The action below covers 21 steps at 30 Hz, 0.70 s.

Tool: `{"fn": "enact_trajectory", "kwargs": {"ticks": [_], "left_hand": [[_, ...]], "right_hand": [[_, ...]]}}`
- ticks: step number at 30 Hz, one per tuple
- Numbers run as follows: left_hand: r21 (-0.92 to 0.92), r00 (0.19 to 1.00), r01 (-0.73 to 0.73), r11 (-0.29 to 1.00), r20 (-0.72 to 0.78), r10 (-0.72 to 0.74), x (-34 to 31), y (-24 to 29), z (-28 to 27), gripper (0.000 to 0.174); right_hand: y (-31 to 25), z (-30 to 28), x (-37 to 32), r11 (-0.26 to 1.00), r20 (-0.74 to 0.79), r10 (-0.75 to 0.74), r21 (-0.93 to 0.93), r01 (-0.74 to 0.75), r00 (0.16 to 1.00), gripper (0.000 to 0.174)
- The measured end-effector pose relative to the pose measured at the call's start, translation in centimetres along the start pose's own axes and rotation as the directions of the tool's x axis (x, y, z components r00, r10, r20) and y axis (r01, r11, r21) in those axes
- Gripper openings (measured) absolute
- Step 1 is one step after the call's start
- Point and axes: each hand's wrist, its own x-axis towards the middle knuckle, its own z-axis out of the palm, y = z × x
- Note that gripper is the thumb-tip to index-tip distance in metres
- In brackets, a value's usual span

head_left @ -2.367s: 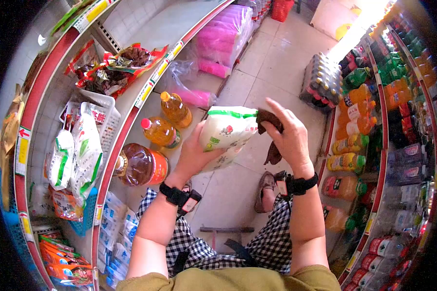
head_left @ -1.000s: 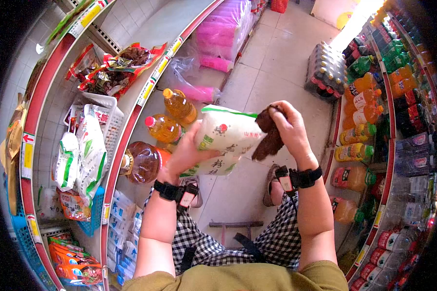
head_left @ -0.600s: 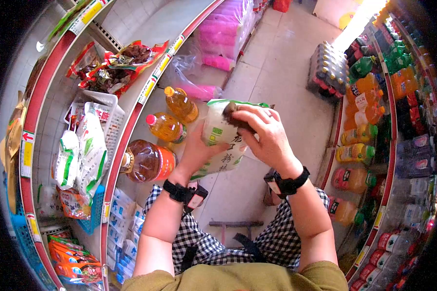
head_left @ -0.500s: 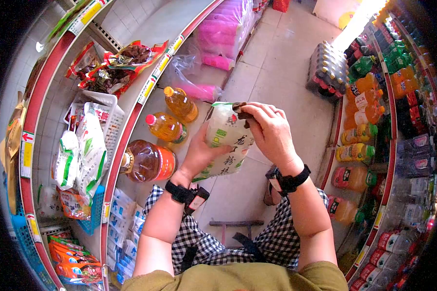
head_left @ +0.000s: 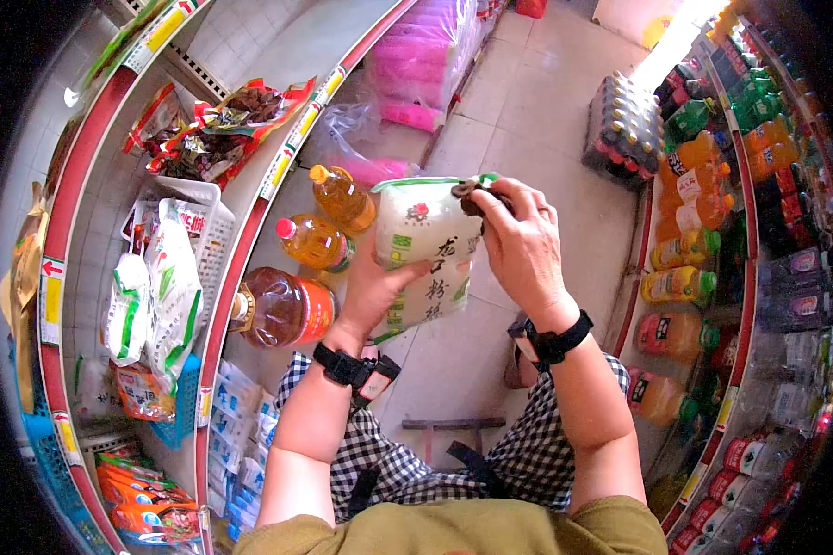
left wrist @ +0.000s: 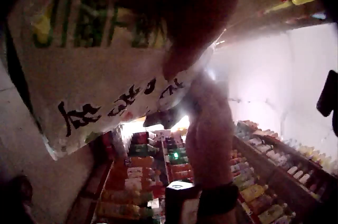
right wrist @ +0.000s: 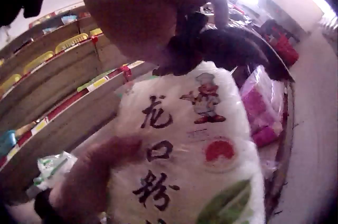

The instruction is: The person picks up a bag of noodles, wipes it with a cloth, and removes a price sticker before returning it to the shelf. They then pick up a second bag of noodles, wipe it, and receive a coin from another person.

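My left hand [head_left: 372, 289] grips a white, green-edged bag of vermicelli [head_left: 421, 227] by its left side, thumb across the front. Dark brushed lettering and a small chef figure show on the bag [right wrist: 208, 113] in the right wrist view. With bent fingers my right hand [head_left: 528, 254] pinches a bunched dark brown cloth [head_left: 472, 196] at the bag's top right corner. In the right wrist view the cloth [right wrist: 211, 47] overlaps the bag's upper edge. The left wrist view is dim, with the bag [left wrist: 79, 71] close to the camera.
Three oil bottles [head_left: 292, 310] stand left of the bag, beside a shelf edge [head_left: 217, 347]. On that shelf are a white basket [head_left: 217, 227] and red packets [head_left: 217, 139]. Drink bottles [head_left: 676, 287] line the right shelves. A wrapped bottle pack [head_left: 623, 129] stands on the floor.
My right hand has brought the cloth from beyond the bag's right side, across its front, to its top right corner. The bag has turned in my left hand and now stands more upright.
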Motion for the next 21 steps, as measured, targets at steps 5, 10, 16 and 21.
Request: {"fn": "enact_trajectory", "kwargs": {"ticks": [5, 10, 16, 21], "left_hand": [[-0.036, 0.999, -0.019, 0.999, 0.039, 0.020, 0.4, -0.8, 0.2, 0.059], [0.474, 0.952, -0.295, 0.830, 0.222, 0.211, 0.8, -3.1, -0.3, 0.049], [0.771, 0.828, -0.490, 0.408, 0.264, 0.495, 0.8, -5.3, -0.7, 0.049], [-0.146, 0.995, 0.079, 0.986, 0.066, -0.070, 0.1, -0.1, 0.5, 0.052]], "right_hand": [[-0.3, 1.3, -0.4, 0.978, -0.060, 0.024, 0.209, -0.011, 0.998, 0.035], [-3.9, 2.3, -1.2, 0.885, -0.011, -0.221, 0.418, 0.205, 0.975, 0.035], [-3.5, 1.9, -0.8, 0.937, 0.071, -0.301, 0.205, 0.281, 0.951, 0.035], [-1.1, 1.6, -0.1, 0.990, -0.049, -0.086, 0.107, 0.091, 0.995, 0.038]]}}
